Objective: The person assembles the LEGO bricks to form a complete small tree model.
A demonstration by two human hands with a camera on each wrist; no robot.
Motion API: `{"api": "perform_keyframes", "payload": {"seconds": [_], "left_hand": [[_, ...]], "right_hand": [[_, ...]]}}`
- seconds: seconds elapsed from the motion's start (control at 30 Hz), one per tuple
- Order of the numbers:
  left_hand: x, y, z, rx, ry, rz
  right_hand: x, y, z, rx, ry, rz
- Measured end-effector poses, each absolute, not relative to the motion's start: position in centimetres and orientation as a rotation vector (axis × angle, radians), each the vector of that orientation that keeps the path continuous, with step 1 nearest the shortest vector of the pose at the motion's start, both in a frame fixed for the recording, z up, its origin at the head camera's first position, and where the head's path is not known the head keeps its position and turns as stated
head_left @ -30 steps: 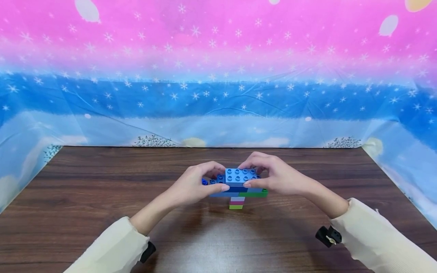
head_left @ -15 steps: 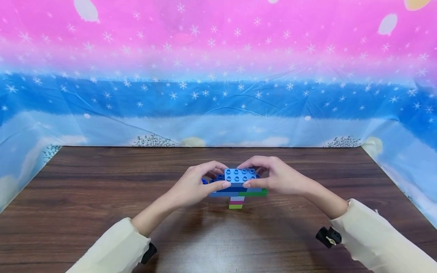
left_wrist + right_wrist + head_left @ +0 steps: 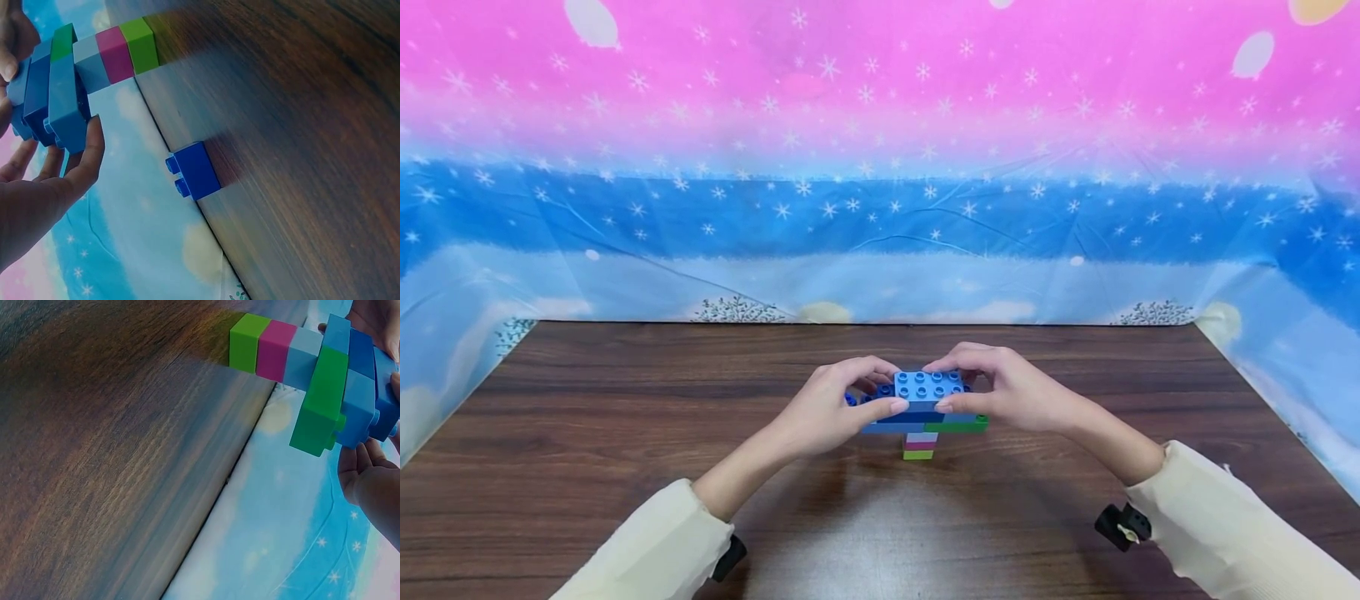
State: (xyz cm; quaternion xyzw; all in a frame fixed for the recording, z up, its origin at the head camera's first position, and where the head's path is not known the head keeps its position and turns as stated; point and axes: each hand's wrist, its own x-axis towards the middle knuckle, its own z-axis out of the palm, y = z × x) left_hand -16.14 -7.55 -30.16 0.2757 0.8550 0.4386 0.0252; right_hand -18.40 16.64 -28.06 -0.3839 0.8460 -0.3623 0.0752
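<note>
A tower of toy building bricks [image 3: 919, 442] stands upright on the table. Its narrow stem is lime, magenta and pale grey-blue; wider blue layers and a green brick [image 3: 322, 403] spread out above. Crowning it is a light blue brick [image 3: 928, 385] with two rows of studs. My left hand [image 3: 831, 404] holds that brick by its left end, thumb in front and fingers behind. At its right end my right hand [image 3: 1007, 387] pinches it the same way. Most fingertips behind the brick are hidden in the head view.
A loose dark blue brick [image 3: 197, 170] lies on the wooden table [image 3: 625, 467] left of the tower, mostly behind my left hand in the head view. A snowflake-patterned cloth [image 3: 880, 217] hangs along the table's back and sides.
Both hands stay on the top light blue brick, with only a very slight shift of the right hand. The tower keeps its place.
</note>
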Motion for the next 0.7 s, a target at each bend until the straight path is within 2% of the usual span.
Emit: {"api": "perform_keyframes", "payload": {"seconds": [0.3, 0.7], "left_hand": [[-16.1, -7.5, -30.1, 0.834, 2.637, 1.366], [-16.1, -7.5, -30.2, 0.813, 2.64, 1.36]], "right_hand": [[-18.4, 16.8, -28.4, -1.15, 2.535, -1.102], [-18.3, 18.0, -28.6, -1.017, 2.468, -1.169]]}}
